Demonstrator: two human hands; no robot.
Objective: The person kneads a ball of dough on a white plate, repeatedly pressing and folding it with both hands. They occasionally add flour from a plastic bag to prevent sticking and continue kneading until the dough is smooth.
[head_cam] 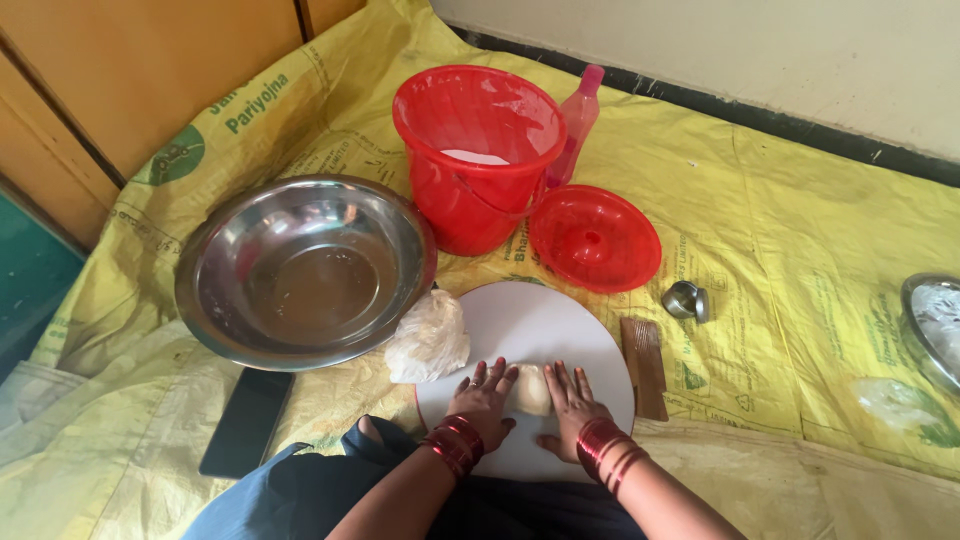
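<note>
Both hands flat on white round board (pixel 540 325), lower centre. Far half of board bare: free room forward. Left blocked: dough bag (pixel 428 340) at board edge, steel bowl (pixel 300 270) behind it. Ahead: red bucket (pixel 478 155), red lid (pixel 594 238). Right edge: wooden strip (pixel 645 365), small steel cup (pixel 686 300). Beyond those, yellow sheet (pixel 800 230) open centre right.

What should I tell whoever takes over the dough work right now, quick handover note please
Left hand and right hand: both flat on the round white board, pressing the small dough piece between them.
Larger dough lump: at the board's left edge, beside the empty steel bowl.
Red bucket: open, lid beside it.
Done: one piece separated.
Left: apparently shaping it; the lump is untouched.
</note>
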